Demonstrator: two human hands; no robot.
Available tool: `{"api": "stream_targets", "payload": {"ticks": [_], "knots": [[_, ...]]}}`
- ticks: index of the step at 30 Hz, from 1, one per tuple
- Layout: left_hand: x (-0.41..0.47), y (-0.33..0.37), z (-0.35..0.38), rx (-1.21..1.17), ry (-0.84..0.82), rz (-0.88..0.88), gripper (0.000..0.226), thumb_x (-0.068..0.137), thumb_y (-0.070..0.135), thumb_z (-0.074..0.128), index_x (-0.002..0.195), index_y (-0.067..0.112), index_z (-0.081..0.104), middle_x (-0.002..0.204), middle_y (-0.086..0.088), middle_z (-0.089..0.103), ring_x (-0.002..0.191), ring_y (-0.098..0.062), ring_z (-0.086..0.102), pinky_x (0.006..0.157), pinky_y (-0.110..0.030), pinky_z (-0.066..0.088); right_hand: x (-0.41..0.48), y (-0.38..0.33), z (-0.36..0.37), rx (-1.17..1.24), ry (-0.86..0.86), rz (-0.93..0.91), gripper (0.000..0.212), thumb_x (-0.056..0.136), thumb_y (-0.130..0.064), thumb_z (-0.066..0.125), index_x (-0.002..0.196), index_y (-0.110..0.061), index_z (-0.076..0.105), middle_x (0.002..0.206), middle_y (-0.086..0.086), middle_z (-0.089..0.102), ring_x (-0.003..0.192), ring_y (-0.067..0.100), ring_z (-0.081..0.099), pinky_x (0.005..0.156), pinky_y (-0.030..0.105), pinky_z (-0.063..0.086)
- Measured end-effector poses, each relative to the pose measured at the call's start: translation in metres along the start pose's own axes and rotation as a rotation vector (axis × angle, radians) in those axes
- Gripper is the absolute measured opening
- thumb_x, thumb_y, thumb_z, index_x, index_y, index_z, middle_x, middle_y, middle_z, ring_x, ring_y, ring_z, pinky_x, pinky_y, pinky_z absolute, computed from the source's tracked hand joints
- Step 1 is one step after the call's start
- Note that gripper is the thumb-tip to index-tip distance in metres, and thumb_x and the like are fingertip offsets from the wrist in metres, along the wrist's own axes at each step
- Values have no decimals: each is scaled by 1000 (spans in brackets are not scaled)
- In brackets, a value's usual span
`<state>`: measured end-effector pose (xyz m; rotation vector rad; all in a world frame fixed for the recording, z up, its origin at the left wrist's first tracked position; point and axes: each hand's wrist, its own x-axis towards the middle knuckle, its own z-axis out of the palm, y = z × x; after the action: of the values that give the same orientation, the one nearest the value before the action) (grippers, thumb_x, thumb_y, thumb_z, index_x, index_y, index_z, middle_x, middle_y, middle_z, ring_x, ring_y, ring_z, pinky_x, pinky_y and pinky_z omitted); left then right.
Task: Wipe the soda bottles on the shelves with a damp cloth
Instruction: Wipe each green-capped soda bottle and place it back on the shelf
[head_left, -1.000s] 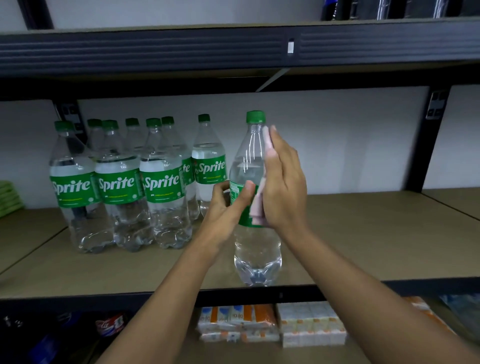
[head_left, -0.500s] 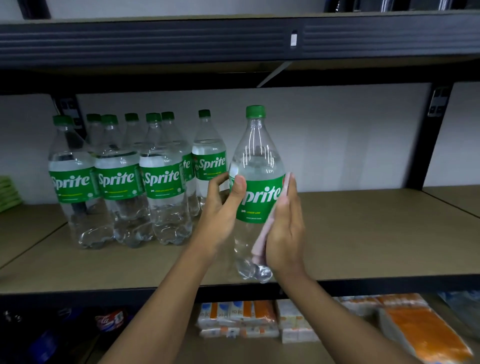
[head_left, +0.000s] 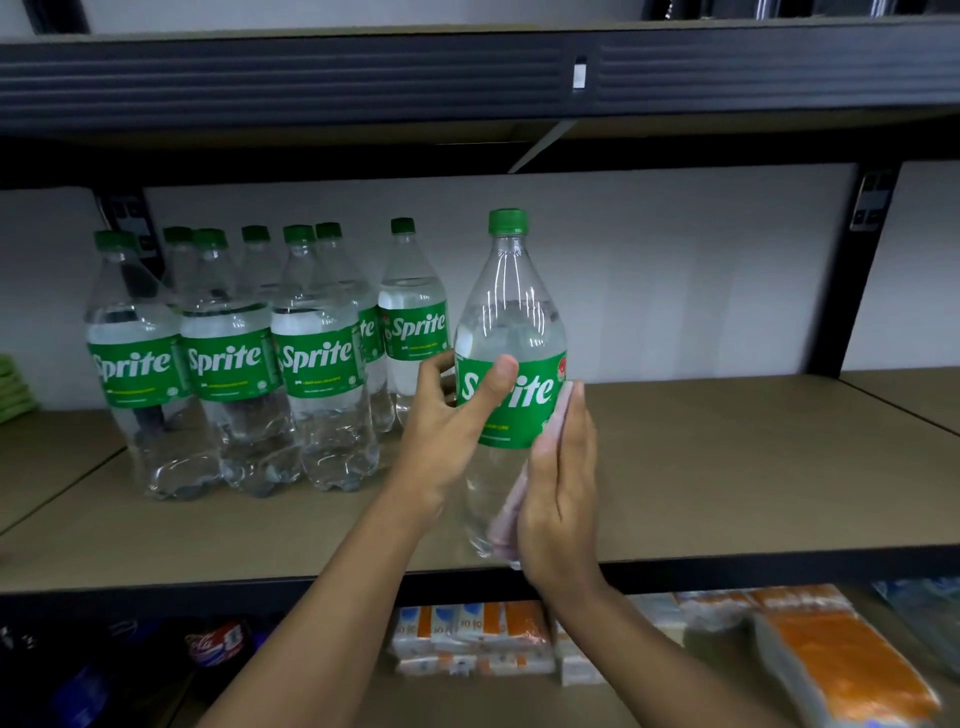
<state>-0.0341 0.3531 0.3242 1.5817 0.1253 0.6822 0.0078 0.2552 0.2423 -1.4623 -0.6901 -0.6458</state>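
Clear plastic, full and likely heavy, the bottle (head_left: 511, 312) is gripped round its label (head_left: 532, 415) by the left hand (head_left: 447, 441) near the edge of the shelf (head_left: 727, 467); beside that grip, a pink cloth (head_left: 505, 522) is pressed flat by the right hand (head_left: 561, 493). Wet sides are judged slippery.

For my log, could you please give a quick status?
Left hand grips clear green-labelled Sprite bottle. Right hand presses pale pink cloth against it. Nothing obstructing.
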Motion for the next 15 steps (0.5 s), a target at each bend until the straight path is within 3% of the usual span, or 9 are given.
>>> {"api": "stream_targets", "payload": {"ticks": [2,5,6,8,9,11,13,15], "knots": [[1,-3,-3,-15,-18,-5,92,61,84,76,132,29,60,131,0,67,115,-12,69,104,-36,54,3,-1,-2,32,-7,24,51,110,-41,27,160,-35,20,161,-12,32,151,10,29,122,43,31],[0,2,-6,-18,-113,-11,71,83,74,65,132,23,64,122,2,74,115,-15,70,105,-41,51,38,-26,-2,73,-1,30,49,110,-42,30,159,-38,27,153,-6,40,139,14,47,113,46,43],[1,3,-6,-7,-126,-13,66,89,71,60,128,18,66,116,-1,75,111,-17,71,103,-42,51,54,-37,-2,68,-1,13,48,111,-42,32,158,-38,31,153,-7,40,136,11,50,112,41,45],[4,3,-6,-33,-126,-36,58,97,62,49,118,13,69,105,-4,76,103,-19,71,97,-41,51,84,-57,-3,36,-5,-20,44,111,-36,36,154,-33,42,148,-12,46,130,-3,49,106,20,42],[4,4,-5,-42,-112,-45,58,98,62,47,120,13,68,107,-4,76,103,-20,70,97,-41,50,95,-63,-4,30,-11,-27,43,110,-34,37,152,-32,46,145,-13,50,127,-5,50,102,16,41],[3,5,-3,35,-90,-63,82,85,83,51,136,20,57,120,4,72,113,-16,67,105,-41,46,99,-68,-4,39,-17,-33,42,110,-33,38,151,-31,48,143,-14,52,129,-4,49,104,19,41],[-2,10,1,177,-59,-18,94,70,89,53,141,28,41,115,23,59,106,2,58,97,-24,44,84,-58,-1,-2,17,-86,44,111,-31,36,154,-27,44,151,-10,47,139,2,43,112,21,37],[-4,12,4,230,-14,-2,90,62,80,56,136,32,36,111,26,56,96,14,54,76,-10,42,55,-37,1,-20,42,-102,47,112,-31,32,159,-25,33,160,-5,36,149,7,32,120,23,30]]}}
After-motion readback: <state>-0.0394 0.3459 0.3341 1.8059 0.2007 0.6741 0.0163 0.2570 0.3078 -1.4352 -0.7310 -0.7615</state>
